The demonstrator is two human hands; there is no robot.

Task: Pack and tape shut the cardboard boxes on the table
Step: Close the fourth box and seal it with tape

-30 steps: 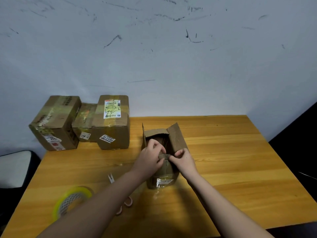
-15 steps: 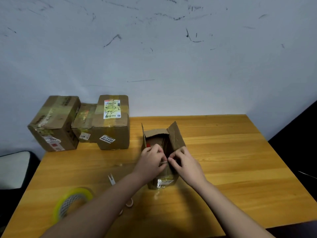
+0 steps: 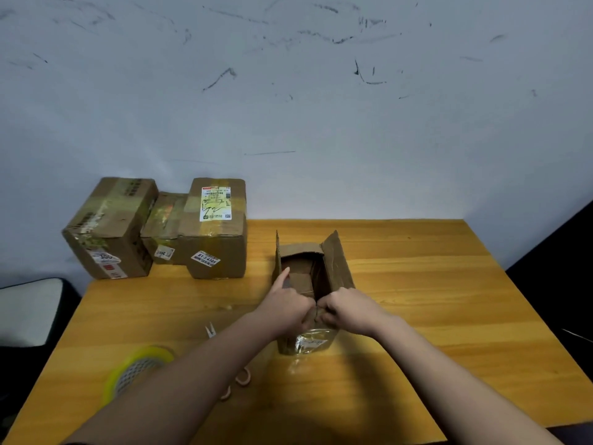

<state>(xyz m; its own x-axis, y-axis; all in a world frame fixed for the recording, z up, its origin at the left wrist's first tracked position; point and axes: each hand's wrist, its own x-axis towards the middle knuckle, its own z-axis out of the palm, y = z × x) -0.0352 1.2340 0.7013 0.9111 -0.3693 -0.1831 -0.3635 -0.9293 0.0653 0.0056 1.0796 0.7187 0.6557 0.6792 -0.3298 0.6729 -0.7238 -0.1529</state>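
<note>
Looking down through the head camera, the only view we have, we find the small open box (image 3: 309,285) standing mid-table, its side flaps upright and the far flap (image 3: 301,248) bent partly inward. We cannot make out what lies inside (the interior is dark). Both hands work at the near edge: the left hand (image 3: 288,308) has its forefinger stretched along the left flap while its other fingers curl on the near flap; the right hand (image 3: 348,311) is clenched round the same near flap, knuckles touching the left's.

We judge the near flap is being folded down, so closing has only begun. Nothing on this box is taped across the top yet.

Three boxes (image 3: 160,229) sit against the wall at the table's (image 3: 433,284) far left corner, touching one another, already wrapped in yellowish tape; those look finished.

The tape roll (image 3: 136,370) lies near the left forearm, untouched, with scissors (image 3: 236,379) partly hidden beneath that arm. Left to do: fold remaining flaps, tape, cut.
</note>
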